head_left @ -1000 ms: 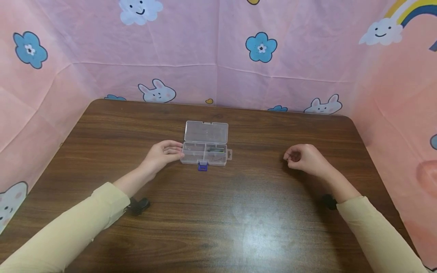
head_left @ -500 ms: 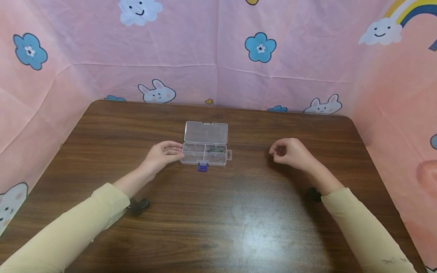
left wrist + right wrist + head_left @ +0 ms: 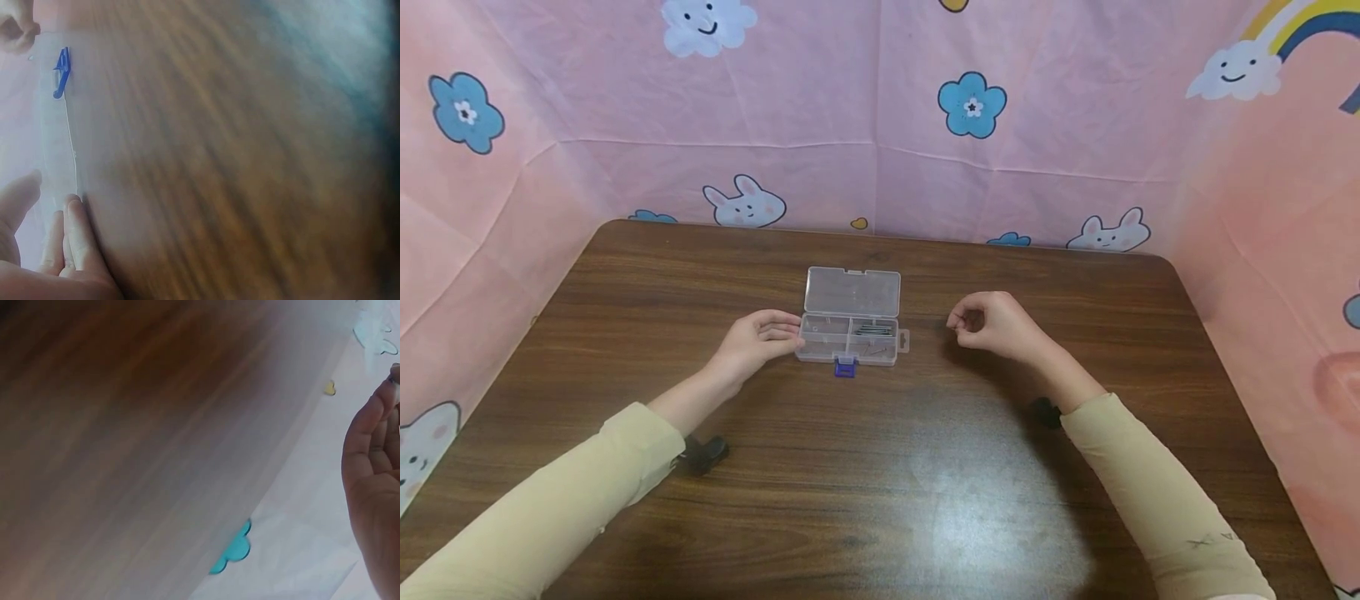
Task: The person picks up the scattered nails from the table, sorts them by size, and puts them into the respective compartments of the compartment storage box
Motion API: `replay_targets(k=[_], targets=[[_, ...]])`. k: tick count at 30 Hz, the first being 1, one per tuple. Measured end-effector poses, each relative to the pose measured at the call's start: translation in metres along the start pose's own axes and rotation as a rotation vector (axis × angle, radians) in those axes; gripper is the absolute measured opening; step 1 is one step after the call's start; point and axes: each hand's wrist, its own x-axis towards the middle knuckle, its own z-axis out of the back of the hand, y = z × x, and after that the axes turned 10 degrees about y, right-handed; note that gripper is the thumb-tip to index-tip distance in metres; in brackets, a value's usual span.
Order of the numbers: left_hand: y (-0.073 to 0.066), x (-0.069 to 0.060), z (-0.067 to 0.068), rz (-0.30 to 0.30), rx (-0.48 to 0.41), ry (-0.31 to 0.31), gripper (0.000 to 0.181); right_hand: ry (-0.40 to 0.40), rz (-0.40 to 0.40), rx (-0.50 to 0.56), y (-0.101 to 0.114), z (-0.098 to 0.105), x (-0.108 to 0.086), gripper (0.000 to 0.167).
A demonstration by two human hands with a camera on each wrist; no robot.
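A clear plastic compartment box (image 3: 820,359) lies on the table, its lid (image 3: 852,292) folded back and its blue latch (image 3: 845,368) hanging at the front. Several thin dark rods (image 3: 874,331) fill the back right compartment; a few slim bits lie in the front right one. Something tiny and ring-like sits at the back left. My left hand (image 3: 747,348) holds the box's left end between thumb and fingers. To the right of the box, my right hand (image 3: 998,328) is raised with thumb and forefinger pinched together. At its fingertips a tiny dark speck (image 3: 392,379) shows, too small to name.
The brown wood-grain table (image 3: 820,483) has rounded far corners. A pink printed cloth (image 3: 820,108) hangs behind it and along both sides. Dark wrist devices sit under both sleeves, the left one (image 3: 703,454) close to the tabletop.
My right hand has travelled left and slightly away from me, towards the box, with its fingers still pinched. The left hand and the box have stayed in place.
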Motion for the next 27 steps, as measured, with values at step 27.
replay_targets(k=[27], targets=[[-0.001, 0.001, 0.001, -0.022, -0.019, 0.001, 0.051, 0.088, 0.185, -0.006, 0.051, -0.033, 0.060, 0.012]])
